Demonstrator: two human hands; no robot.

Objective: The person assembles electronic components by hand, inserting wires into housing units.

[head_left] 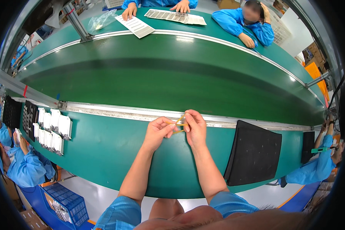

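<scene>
1. Bare fingers of the left hand [157,132] and right hand [196,129] pinch a thin yellow band [181,124], its strands crossing the narrow gap between them. Whether it is fully taut cannot be told.

2. The left thumb and forefinger are closed together on the band; the right thumb and forefinger are clamped on it too, with part of that grip hidden behind the knuckles.

3. Below the fingers lies the green tabletop [172,165]. Just beyond them runs a metal rail [142,115], then a wide green belt [172,76].

4. The likeliest mishap is a slip: should either pinch loosen while the band is under tension, it could snap back on the other hand or fly over the rail onto the belt.

5. Overstretching could break so thin a strand; uneven pull between the fingers could twist or tangle it.

6. To the right of the fingers, well apart, lie black sheets [255,153]; far left stand white packs [54,126]. A dropped band would probably miss both.
</scene>
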